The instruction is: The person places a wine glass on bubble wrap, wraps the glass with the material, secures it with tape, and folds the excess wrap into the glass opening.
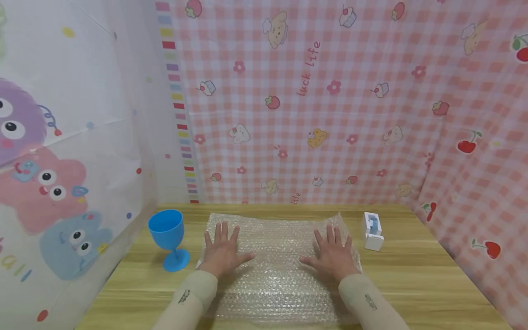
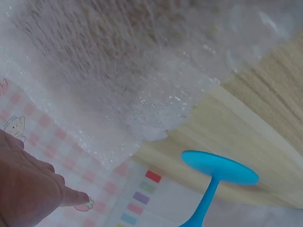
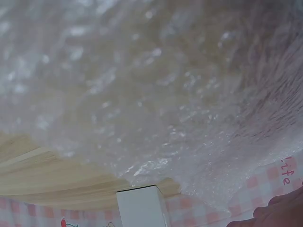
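Plastic bubble wrap (image 1: 275,270), clear, glinting, lies under the splayed, empty left grip (image 1: 224,252) and right grip (image 1: 332,255).

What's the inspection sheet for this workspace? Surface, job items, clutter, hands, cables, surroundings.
Surface: wood-grain table, partly covered by the wrap.
Job items: wrap, clear bubble type, spread out; blue goblet, upright, left of it; white holder with a blue part, right of it.
Clutter: nothing seen.
Left hand: over the wrap's left part, back up, fingers spread, holding nothing; contact unclear.
Right hand: same over the right part; contact unclear.
Cables: nothing seen.
Surroundings: pink checked cloth behind and right; white cartoon cloth left.
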{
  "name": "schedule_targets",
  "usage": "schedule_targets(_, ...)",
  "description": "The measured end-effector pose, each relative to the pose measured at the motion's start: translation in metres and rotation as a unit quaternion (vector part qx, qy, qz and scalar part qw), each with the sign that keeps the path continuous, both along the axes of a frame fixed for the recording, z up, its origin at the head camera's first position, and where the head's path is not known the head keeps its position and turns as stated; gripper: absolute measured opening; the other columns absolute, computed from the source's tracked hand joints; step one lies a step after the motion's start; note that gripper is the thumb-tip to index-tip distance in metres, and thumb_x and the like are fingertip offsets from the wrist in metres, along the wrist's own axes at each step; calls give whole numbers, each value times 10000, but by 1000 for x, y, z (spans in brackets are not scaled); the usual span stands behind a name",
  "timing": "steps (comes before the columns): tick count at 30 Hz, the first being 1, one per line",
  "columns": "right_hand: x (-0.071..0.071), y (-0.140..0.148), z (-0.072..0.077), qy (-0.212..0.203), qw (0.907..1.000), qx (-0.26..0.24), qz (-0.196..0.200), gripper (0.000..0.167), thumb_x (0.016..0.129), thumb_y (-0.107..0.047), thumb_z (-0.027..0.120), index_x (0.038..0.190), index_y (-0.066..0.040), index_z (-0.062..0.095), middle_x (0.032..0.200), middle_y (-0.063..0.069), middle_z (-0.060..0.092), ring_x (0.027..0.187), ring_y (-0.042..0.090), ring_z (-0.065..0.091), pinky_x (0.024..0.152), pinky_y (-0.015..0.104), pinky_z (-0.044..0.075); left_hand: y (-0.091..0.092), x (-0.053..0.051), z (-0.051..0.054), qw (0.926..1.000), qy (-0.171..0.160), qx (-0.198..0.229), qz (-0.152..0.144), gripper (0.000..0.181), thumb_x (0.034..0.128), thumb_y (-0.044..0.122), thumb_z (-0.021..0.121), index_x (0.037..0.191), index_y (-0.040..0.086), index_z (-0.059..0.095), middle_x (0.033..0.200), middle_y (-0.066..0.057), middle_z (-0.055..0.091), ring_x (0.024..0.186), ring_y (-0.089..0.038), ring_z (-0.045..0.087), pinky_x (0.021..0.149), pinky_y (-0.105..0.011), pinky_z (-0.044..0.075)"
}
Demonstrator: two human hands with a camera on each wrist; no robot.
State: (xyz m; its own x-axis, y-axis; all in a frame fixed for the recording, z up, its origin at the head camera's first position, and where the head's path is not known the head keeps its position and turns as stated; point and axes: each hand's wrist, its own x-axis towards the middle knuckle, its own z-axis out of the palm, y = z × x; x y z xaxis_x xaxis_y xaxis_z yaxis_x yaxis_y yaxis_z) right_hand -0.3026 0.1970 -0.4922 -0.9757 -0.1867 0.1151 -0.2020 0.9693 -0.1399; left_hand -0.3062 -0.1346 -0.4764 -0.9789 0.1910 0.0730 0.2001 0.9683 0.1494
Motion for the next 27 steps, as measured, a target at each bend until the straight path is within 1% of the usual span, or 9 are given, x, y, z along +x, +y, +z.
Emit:
schedule_targets(3, 2, 2, 1, -13, 10000, -25, 6, 1018, 830, -781, 519, 1549, -86, 322, 1580, 315, 158, 1449, 513, 100, 1071, 766, 53, 0, 0, 1, 10000, -28, -3, -18, 1003, 845, 762, 526, 1569, 112, 279, 1602, -285, 117, 1479, -451, 62, 1118, -707, 22)
schedule_targets(6, 7, 7, 4, -126, 9999, -84, -21, 1002, 833, -763, 541, 1538, -79, 344, 1569, 326, 181, 1440, 515, 137, 1068, 766, 80, 1, 0, 3, 9999, -111, -29, -38, 1007, 843, 762, 529, 1574, 121, 267, 1605, -280, 110, 1481, -447, 50, 1117, -708, 18)
schedule_targets(11, 12, 21, 9, -297, 9994, -181, -39, 1001, 820, -745, 584, 1505, -41, 391, 1532, 363, 228, 1394, 551, 229, 1040, 771, 182, 3, 1, 4, 10000, -55, -16, -79, 999, 843, 748, 548, 1566, 111, 285, 1596, -287, 143, 1477, -451, 78, 1110, -719, 37)
schedule_targets(16, 15, 32, 15, -633, 9975, -312, -59, 990, 828, -717, 605, 1496, -17, 395, 1516, 376, 248, 1364, 577, 259, 1028, 759, 233, 3, 1, 6, 9999, 82, 13, -140, 962, 854, 705, 586, 1537, 75, 338, 1566, -308, 223, 1450, -477, 176, 1099, -726, 122)
schedule_targets(19, 15, 35, 17, -707, 9971, -278, -40, 986, 804, -699, 650, 1472, -9, 427, 1481, 383, 307, 1328, 584, 312, 1014, 739, 283, 2, 2, 7, 9997, 118, 23, -205, 908, 870, 665, 604, 1503, 50, 391, 1532, -314, 294, 1420, -487, 249, 1085, -716, 199)
schedule_targets(22, 16, 35, 19, -787, 9966, -229, 30, 954, 786, -677, 687, 1432, -6, 481, 1438, 377, 378, 1303, 573, 361, 1012, 711, 319, -1, 3, 8, 9997, 80, 66, -234, 840, 885, 618, 624, 1464, 36, 445, 1506, -304, 347, 1401, -477, 295, 1077, -692, 254)
schedule_targets(25, 17, 33, 20, -875, 9958, -256, 118, 870, 779, -660, 706, 1354, -24, 559, 1394, 345, 453, 1279, 550, 408, 1006, 695, 341, -3, 5, 8, 9996, 72, 63, -261, 798, 890, 581, 645, 1446, 34, 473, 1491, -288, 382, 1386, -462, 331, 1066, -664, 304)
schedule_targets(27, 17, 31, 20, -940, 9951, -292, 118, 749, 779, -657, 710, 1235, -68, 629, 1346, 295, 518, 1257, 513, 449, 994, 679, 364, -5, 6, 8, 9994, 150, 14, -324, 783, 888, 566, 656, 1433, 29, 488, 1465, -282, 416, 1358, -458, 375, 1038, -647, 355)
